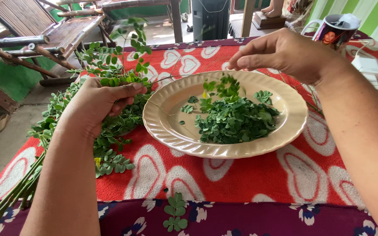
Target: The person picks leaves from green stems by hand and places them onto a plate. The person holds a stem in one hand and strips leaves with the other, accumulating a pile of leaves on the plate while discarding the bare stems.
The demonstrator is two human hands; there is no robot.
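Observation:
My left hand [99, 102] grips a thin leafy sprig [130, 52] that rises up and to the right over the table. My right hand [285, 52] hovers above the beige plate [162, 118], fingers pinched loosely, with small green leaves [226, 85] dropping from it. A heap of stripped leaves [235, 120] lies in the plate's middle. A bundle of leafy branches [53, 131] lies left of the plate, under my left wrist, stems pointing to the near left corner.
The table wears a red cloth with white heart shapes [294, 175] and a purple flowered border. A mug [333, 28] and a white charger [366, 65] sit at the far right. Wooden slatted chairs [36, 26] stand beyond the table's left side. A few loose leaves [176, 216] lie near the front edge.

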